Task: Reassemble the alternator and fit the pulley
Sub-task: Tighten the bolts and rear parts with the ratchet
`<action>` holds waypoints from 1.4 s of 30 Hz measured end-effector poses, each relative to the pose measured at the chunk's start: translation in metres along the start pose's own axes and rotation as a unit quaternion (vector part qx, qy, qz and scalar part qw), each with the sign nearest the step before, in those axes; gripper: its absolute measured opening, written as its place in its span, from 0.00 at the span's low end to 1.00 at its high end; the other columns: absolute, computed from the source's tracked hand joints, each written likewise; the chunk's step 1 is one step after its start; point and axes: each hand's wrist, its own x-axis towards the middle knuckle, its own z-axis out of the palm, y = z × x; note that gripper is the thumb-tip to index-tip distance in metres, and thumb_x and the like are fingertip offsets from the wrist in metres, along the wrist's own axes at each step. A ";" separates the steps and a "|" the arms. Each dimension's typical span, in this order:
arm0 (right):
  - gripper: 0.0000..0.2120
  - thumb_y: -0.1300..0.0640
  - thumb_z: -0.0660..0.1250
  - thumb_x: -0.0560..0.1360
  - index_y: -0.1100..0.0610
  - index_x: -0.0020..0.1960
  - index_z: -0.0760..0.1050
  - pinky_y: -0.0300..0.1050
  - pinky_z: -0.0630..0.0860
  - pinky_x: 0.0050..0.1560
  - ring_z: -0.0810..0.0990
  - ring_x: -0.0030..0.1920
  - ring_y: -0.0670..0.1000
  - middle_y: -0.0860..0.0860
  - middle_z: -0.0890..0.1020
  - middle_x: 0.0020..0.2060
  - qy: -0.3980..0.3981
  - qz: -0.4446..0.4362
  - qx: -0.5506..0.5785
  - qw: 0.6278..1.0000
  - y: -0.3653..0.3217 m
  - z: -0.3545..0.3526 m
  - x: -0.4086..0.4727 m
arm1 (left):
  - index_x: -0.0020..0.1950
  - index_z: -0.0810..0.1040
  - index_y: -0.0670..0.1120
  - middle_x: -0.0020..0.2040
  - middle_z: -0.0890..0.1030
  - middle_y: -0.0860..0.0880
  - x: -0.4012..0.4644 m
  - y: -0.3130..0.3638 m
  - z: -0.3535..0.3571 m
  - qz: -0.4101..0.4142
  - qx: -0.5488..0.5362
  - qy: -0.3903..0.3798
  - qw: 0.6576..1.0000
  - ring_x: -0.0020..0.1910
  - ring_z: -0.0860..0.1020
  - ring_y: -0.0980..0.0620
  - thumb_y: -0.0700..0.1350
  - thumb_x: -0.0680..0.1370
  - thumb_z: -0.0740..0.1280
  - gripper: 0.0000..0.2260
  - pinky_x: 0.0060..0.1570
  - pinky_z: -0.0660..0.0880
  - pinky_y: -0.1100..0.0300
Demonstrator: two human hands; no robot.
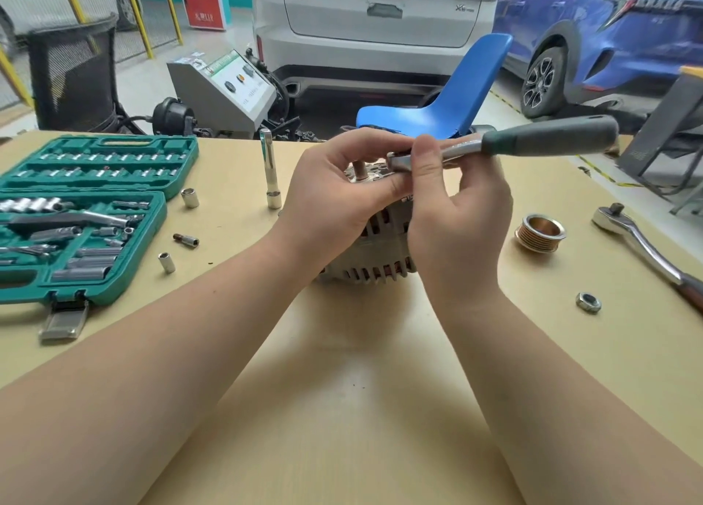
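Note:
The silver alternator point(376, 257) stands on the table, its shaft point(358, 170) pointing up, mostly hidden behind my hands. My right hand point(460, 215) pinches the head of a green-handled ratchet point(540, 139) above the alternator's top. My left hand point(342, 192) cups the ratchet head and the alternator's top from the left. The ribbed pulley point(540, 232) lies on the table to the right, apart from the alternator. A loose nut point(588, 302) rests nearer the front right.
An open green socket case point(114, 280) fills the left of the table, with loose sockets point(190, 197) and a bit point(186, 240) beside it. An extension bar point(271, 170) stands upright behind. A second chrome ratchet point(643, 244) lies at the right edge. A blue chair point(452, 101) stands behind.

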 end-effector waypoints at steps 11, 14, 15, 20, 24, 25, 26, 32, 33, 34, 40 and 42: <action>0.14 0.53 0.63 0.85 0.60 0.51 0.83 0.49 0.83 0.50 0.87 0.49 0.53 0.54 0.88 0.45 -0.134 0.217 0.258 0.932 0.011 -0.001 0.026 | 0.63 0.87 0.47 0.56 0.88 0.54 0.001 -0.002 0.000 -0.001 0.040 0.001 0.999 0.55 0.83 0.58 0.42 0.78 0.79 0.14 0.59 0.81 0.56; 0.10 0.48 0.65 0.83 0.51 0.49 0.80 0.58 0.79 0.60 0.84 0.54 0.53 0.49 0.86 0.47 -0.052 0.076 0.102 0.990 0.006 -0.001 0.012 | 0.61 0.87 0.45 0.53 0.88 0.53 -0.001 -0.003 0.002 0.020 0.033 0.005 0.999 0.50 0.84 0.58 0.39 0.78 0.79 0.12 0.56 0.81 0.56; 0.08 0.47 0.65 0.82 0.49 0.49 0.79 0.59 0.77 0.61 0.83 0.55 0.54 0.44 0.84 0.47 -0.023 0.017 0.044 0.999 0.002 -0.002 0.008 | 0.61 0.87 0.44 0.52 0.88 0.53 -0.001 -0.003 0.002 0.023 0.028 0.005 0.999 0.49 0.84 0.59 0.38 0.78 0.78 0.12 0.53 0.81 0.60; 0.06 0.50 0.65 0.82 0.48 0.47 0.77 0.58 0.77 0.60 0.83 0.53 0.53 0.39 0.81 0.43 -0.020 -0.047 0.018 0.999 0.003 0.001 0.008 | 0.58 0.87 0.42 0.49 0.88 0.51 0.000 -0.004 0.003 0.007 -0.028 0.007 1.000 0.45 0.85 0.59 0.34 0.76 0.79 0.11 0.48 0.81 0.63; 0.13 0.56 0.64 0.83 0.57 0.44 0.84 0.45 0.82 0.49 0.87 0.46 0.54 0.56 0.86 0.41 -0.176 0.198 0.274 0.924 0.007 -0.006 0.035 | 0.60 0.87 0.42 0.53 0.88 0.46 0.001 -0.003 0.002 -0.010 -0.020 0.013 1.000 0.45 0.85 0.56 0.37 0.76 0.80 0.14 0.48 0.83 0.57; 0.14 0.54 0.63 0.83 0.59 0.46 0.84 0.52 0.83 0.52 0.87 0.49 0.61 0.62 0.86 0.45 -0.201 0.230 0.283 0.909 0.008 -0.006 0.037 | 0.61 0.87 0.43 0.52 0.88 0.45 0.001 -0.002 0.002 -0.012 -0.015 0.009 1.000 0.46 0.85 0.55 0.37 0.76 0.80 0.14 0.49 0.83 0.56; 0.15 0.53 0.63 0.84 0.60 0.48 0.84 0.57 0.83 0.52 0.86 0.51 0.64 0.63 0.86 0.46 -0.207 0.237 0.281 0.907 0.011 -0.005 0.037 | 0.61 0.87 0.43 0.52 0.88 0.45 0.001 -0.002 0.002 -0.012 -0.016 0.007 1.000 0.46 0.85 0.55 0.37 0.76 0.80 0.13 0.50 0.83 0.55; 0.05 0.54 0.67 0.82 0.54 0.51 0.79 0.61 0.79 0.58 0.85 0.52 0.56 0.53 0.85 0.47 -0.005 -0.031 0.083 0.996 0.005 0.005 0.000 | 0.59 0.88 0.42 0.54 0.89 0.48 -0.001 -0.002 0.001 0.019 -0.009 0.003 1.000 0.58 0.85 0.45 0.34 0.77 0.78 0.11 0.63 0.79 0.42; 0.05 0.54 0.68 0.82 0.56 0.52 0.79 0.62 0.78 0.59 0.84 0.53 0.56 0.53 0.84 0.48 0.014 -0.073 0.046 0.996 0.004 0.006 -0.006 | 0.59 0.88 0.41 0.55 0.89 0.47 0.000 -0.003 0.000 0.022 -0.012 0.001 1.000 0.60 0.84 0.44 0.33 0.77 0.77 0.11 0.65 0.78 0.40; 0.05 0.54 0.67 0.82 0.56 0.52 0.79 0.63 0.77 0.59 0.84 0.54 0.57 0.53 0.84 0.49 0.022 -0.091 0.026 0.995 0.004 0.007 -0.009 | 0.59 0.87 0.41 0.56 0.89 0.46 0.000 -0.004 0.000 0.022 -0.015 -0.001 1.000 0.61 0.84 0.43 0.33 0.77 0.77 0.11 0.65 0.77 0.39; 0.11 0.58 0.67 0.83 0.50 0.43 0.80 0.40 0.79 0.48 0.84 0.42 0.46 0.44 0.84 0.37 -0.075 0.098 0.249 0.961 0.002 -0.004 0.019 | 0.62 0.88 0.45 0.55 0.89 0.52 0.001 -0.004 0.000 0.005 0.000 0.006 1.000 0.57 0.85 0.51 0.37 0.77 0.79 0.14 0.64 0.80 0.45; 0.11 0.59 0.65 0.85 0.54 0.44 0.80 0.34 0.79 0.43 0.85 0.41 0.45 0.46 0.86 0.38 -0.114 0.167 0.311 0.928 0.001 -0.006 0.024 | 0.63 0.88 0.47 0.53 0.89 0.58 0.000 -0.005 0.000 0.001 0.017 0.004 1.000 0.54 0.85 0.58 0.39 0.78 0.78 0.14 0.56 0.82 0.56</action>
